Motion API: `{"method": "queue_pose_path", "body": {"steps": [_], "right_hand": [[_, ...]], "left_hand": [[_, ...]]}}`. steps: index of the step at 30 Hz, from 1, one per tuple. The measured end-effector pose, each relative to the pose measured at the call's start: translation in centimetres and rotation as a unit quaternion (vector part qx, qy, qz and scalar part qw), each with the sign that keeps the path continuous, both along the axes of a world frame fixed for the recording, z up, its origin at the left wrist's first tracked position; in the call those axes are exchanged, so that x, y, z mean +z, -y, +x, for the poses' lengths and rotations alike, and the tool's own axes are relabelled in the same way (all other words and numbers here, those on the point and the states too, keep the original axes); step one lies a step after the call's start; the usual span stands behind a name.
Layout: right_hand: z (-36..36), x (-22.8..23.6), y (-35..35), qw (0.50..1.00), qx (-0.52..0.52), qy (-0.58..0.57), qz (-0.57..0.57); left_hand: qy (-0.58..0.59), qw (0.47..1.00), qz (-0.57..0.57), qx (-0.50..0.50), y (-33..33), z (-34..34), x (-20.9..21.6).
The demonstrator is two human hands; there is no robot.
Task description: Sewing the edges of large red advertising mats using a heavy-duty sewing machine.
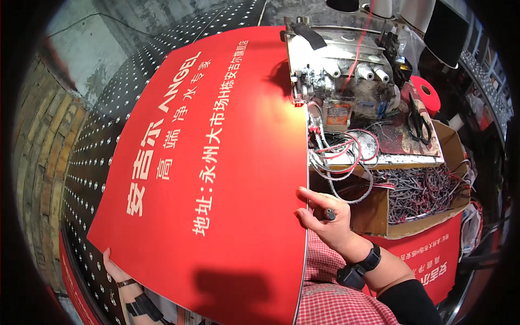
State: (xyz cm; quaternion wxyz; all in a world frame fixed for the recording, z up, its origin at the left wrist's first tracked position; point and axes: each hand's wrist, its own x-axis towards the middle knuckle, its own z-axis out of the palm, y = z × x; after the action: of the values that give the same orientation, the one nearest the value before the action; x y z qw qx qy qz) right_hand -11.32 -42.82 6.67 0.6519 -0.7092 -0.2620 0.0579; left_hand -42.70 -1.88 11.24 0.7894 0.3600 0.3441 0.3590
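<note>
A large red printed sheet [254,162] with white lettering lies spread before me, its right edge running past a sewing-type machine [346,70]. At the sheet's lower-left edge is my left hand [112,268]. Its thumb lies on top, and the other fingers are hidden underneath. My right hand [330,222] is at the right edge, with thumb and index finger stretched onto the red surface. A dark, round-ended tool [329,214] sticks out of its curled fingers; its kind does not show. Looped red and grey cords [346,154] hang between the machine and that hand.
Under the sheet is a black table with metal studs [97,162]. To the right stand a cardboard box of tangled cord scraps [420,195], black scissors [418,122] and a red roll [427,97]. Another red printed sheet [422,254] hangs below the box. A brick wall [40,146] rises at left.
</note>
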Motion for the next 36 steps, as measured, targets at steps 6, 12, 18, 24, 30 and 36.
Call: {"method": "queue_pose_path", "body": {"steps": [6,12,18,24,30,36], "right_hand": [[-0.1,0.6,0.2,1.0,0.015,0.005,-0.008],[-0.3,1.2,0.5,0.998,0.031,0.059,-0.024],[-0.3,1.1,0.7,0.998,0.028,0.057,-0.008],[0.1,1.6,0.7,0.998,0.039,0.056,-0.009],[2.2,1.8,-0.6,0.994,-0.048,0.094,-0.008],[4.6,2.1,-2.7,0.986,-0.15,0.077,-0.016]], "left_hand": [[-0.005,0.998,0.034,0.05,-3.8,3.6,-0.9],[0.007,0.997,0.046,0.055,-8.3,6.7,-2.1],[-0.037,0.987,0.1,0.121,-9.7,12.5,-2.0],[-0.033,0.983,0.125,0.127,-12.2,16.8,-2.2],[-0.056,0.975,0.162,0.144,-13.0,23.5,-2.2],[-0.083,0.96,0.209,0.165,-16.3,27.8,-2.9]]}}
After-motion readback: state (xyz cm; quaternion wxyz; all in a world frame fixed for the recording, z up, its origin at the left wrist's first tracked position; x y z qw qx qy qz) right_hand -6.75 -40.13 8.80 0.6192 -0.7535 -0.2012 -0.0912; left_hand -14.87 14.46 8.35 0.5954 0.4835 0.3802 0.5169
